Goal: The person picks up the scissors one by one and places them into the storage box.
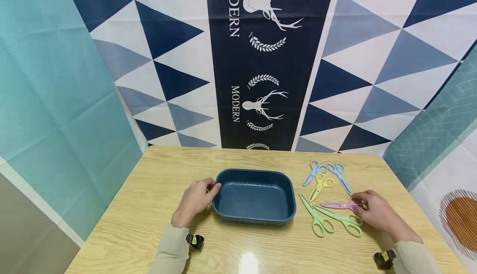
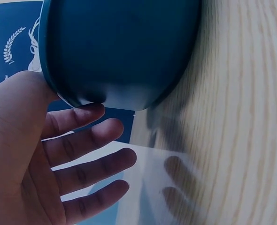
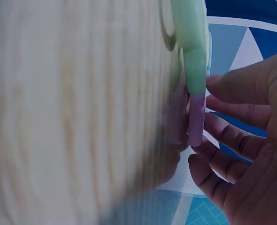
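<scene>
A dark blue plastic bin (image 1: 254, 199) stands on the table. My left hand (image 1: 196, 198) holds its left rim, with the thumb at the edge. In the left wrist view the index finger touches the outside of the bin (image 2: 124, 51), and the other fingers are spread below. On the right, my right hand (image 1: 374, 208) pinches the handle end of the purple scissors (image 1: 335, 205), which lie across the green scissors (image 1: 348, 223). In the right wrist view, thumb and fingers are at the purple handle (image 3: 196, 117); their exact contact is partly hidden.
Another pair of green scissors (image 1: 316, 218) lies left of the first, blades toward the bin. Yellow scissors (image 1: 319, 186) and two blue pairs, one left (image 1: 314, 172) and one right (image 1: 340, 176), lie farther back. A patterned cloth (image 1: 179, 58) hangs behind the wooden table (image 1: 156, 183).
</scene>
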The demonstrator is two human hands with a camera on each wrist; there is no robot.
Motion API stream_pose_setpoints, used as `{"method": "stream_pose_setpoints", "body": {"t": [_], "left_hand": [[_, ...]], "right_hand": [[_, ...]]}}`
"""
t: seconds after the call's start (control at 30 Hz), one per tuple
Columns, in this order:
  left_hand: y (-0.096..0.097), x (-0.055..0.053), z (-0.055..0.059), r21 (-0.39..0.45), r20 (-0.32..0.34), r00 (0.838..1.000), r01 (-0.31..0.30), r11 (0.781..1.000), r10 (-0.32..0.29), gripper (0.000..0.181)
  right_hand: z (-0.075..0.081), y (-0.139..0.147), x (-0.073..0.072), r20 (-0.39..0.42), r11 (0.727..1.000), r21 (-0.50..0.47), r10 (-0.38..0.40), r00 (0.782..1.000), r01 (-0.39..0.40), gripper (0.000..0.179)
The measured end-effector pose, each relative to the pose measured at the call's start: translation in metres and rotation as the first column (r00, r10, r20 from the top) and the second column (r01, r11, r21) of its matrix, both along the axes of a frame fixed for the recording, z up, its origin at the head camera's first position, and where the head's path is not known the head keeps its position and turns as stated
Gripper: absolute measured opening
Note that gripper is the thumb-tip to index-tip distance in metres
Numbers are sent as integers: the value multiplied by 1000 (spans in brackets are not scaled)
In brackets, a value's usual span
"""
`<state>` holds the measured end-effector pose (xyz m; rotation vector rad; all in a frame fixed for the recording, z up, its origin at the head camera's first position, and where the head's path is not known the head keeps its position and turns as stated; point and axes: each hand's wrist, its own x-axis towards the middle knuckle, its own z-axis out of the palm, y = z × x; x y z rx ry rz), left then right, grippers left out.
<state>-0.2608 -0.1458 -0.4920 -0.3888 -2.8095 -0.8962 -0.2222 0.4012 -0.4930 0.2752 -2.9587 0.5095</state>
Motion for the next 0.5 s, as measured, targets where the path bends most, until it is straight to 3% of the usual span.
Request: {"method": "stream_pose_setpoints", "body": {"t": [0.27,0.5], "left_hand": [[1,-1,2,-3,-5,1000,4,1000,-4,22],[0,-1,1,-9,5,1000,4,1000,-4,23]], "right_hand": [[3,0,-3,43,999,-22,-27,999,28,25],[3,-1,0,45,1000,5,3,999,-3,20]]}}
